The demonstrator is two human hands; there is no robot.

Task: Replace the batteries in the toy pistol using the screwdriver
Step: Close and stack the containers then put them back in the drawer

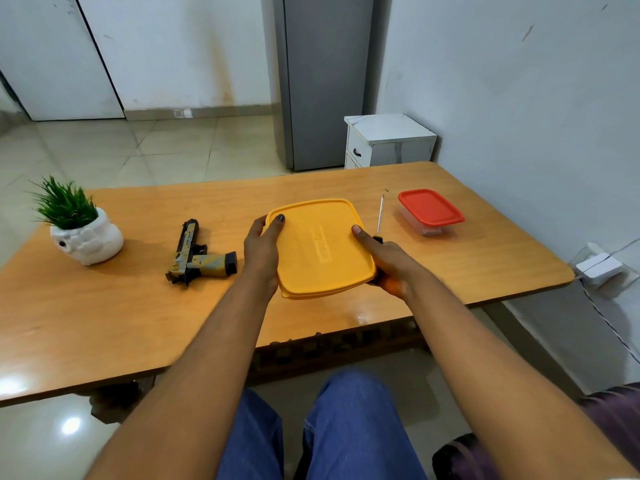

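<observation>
Yellow container (320,247), lid on, sits at centre of wooden table (104,323); L hand (261,249) and R hand (388,259) grip its sides, thumbs on lid. R hand and box cover handle of screwdriver (380,216); shaft points away from person. Toy pistol (197,254) lies flat just L of L hand, not touching; barrel axis runs near-to-far, grip points right. Farther: potted plant (79,223) at L, red-lidded box (429,211) at R.

The wooden table (104,323) bears a potted plant (81,226), toy pistol (197,252), screwdriver (380,216), red-lidded box (429,211), perhaps the yellow box (318,247).
</observation>
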